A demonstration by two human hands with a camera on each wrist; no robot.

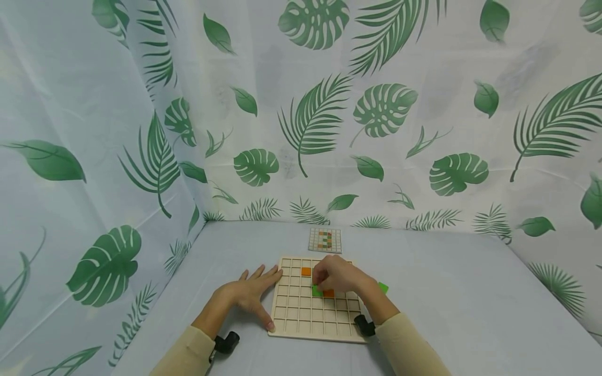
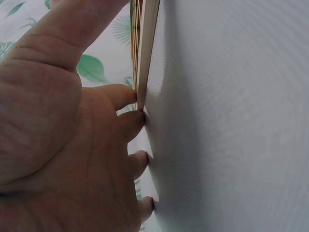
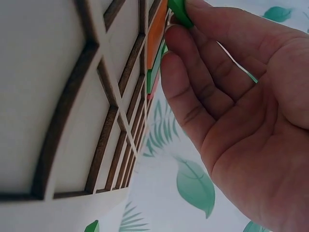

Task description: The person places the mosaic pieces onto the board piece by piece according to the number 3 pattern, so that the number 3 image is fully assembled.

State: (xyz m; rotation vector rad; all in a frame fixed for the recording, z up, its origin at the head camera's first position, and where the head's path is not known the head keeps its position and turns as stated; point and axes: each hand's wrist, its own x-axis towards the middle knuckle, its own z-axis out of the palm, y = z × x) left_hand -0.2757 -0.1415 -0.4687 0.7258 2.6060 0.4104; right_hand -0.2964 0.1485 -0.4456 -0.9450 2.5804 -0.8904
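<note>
A pale wooden grid board (image 1: 293, 329) lies on the table. The left hand (image 1: 249, 292) rests along its left side with fingers spread, the thumb at the near left corner and the index fingertip at the edge. Over the board's middle, the right hand (image 1: 340, 274) pinches a small green tile (image 3: 179, 12) between thumb and fingers. Under those fingers a green square (image 1: 317, 291) shows beside an orange tile (image 1: 328, 294). Another orange tile (image 1: 306, 271) sits in a cell farther back. Past the near orange tile (image 3: 157, 31), green and red tile edges show in the right wrist view.
Behind the board lies a small card (image 1: 325, 240) printed with a grid of coloured squares. A loose green tile (image 1: 383, 287) is right of the board, by the right forearm. Leaf-patterned cloth (image 1: 329, 130) hangs at the back and sides of the pale table (image 1: 451, 297).
</note>
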